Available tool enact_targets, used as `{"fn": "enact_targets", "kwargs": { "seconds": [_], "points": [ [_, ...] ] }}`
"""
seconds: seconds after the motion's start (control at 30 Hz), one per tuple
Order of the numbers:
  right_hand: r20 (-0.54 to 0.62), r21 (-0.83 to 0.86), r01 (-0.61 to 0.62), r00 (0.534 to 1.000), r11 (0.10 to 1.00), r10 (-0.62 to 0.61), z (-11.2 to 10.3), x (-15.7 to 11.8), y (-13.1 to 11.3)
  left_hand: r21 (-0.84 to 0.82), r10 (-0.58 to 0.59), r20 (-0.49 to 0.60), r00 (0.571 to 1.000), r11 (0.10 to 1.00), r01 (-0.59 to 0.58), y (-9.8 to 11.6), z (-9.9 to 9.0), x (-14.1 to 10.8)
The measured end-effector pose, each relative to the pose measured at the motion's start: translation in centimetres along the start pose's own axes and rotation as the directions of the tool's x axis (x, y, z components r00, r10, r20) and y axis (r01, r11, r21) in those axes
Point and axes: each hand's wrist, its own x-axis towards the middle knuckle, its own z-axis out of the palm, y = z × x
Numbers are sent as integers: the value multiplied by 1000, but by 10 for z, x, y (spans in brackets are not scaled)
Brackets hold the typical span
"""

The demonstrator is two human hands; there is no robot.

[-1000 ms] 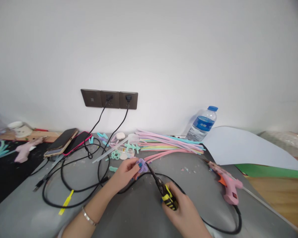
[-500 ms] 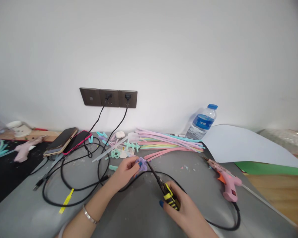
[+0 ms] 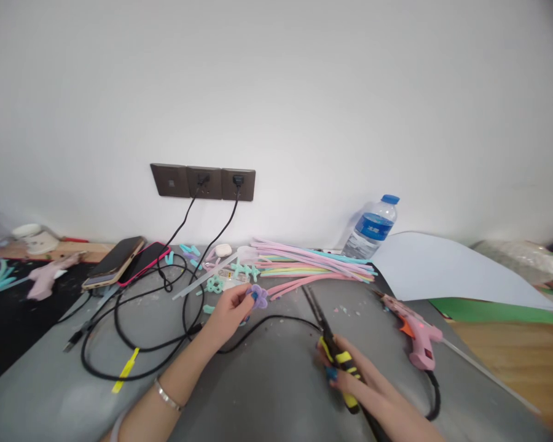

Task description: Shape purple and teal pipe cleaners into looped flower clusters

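Just below the middle of the frame, the left hand [image 3: 230,314] pinches a small purple flower [image 3: 260,298] by its left side between thumb and fingers. The flower looks light and soft, likely to bend if squeezed, so a gentle hold near its centre should spare the petals. Lower right of centre, the right hand [image 3: 357,371] wraps around the yellow-and-black handles of the pliers [image 3: 328,337], whose tips stand apart from the flower. The pliers seem stiff and heavier, best gripped by those handles.
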Motion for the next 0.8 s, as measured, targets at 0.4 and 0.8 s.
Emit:
{"fn": "enact_targets", "kwargs": {
  "seconds": [0.4,0.8],
  "points": [
    [-168,-587,197,919,785,-356,-18,41,13,-24,64,17,998,998,-64,-3,-2,-1],
    [-165,-698,326,793,638,-586,-13,92,54,495,752,-62,657,594,-634,10,-12,-5]
  ]
}}
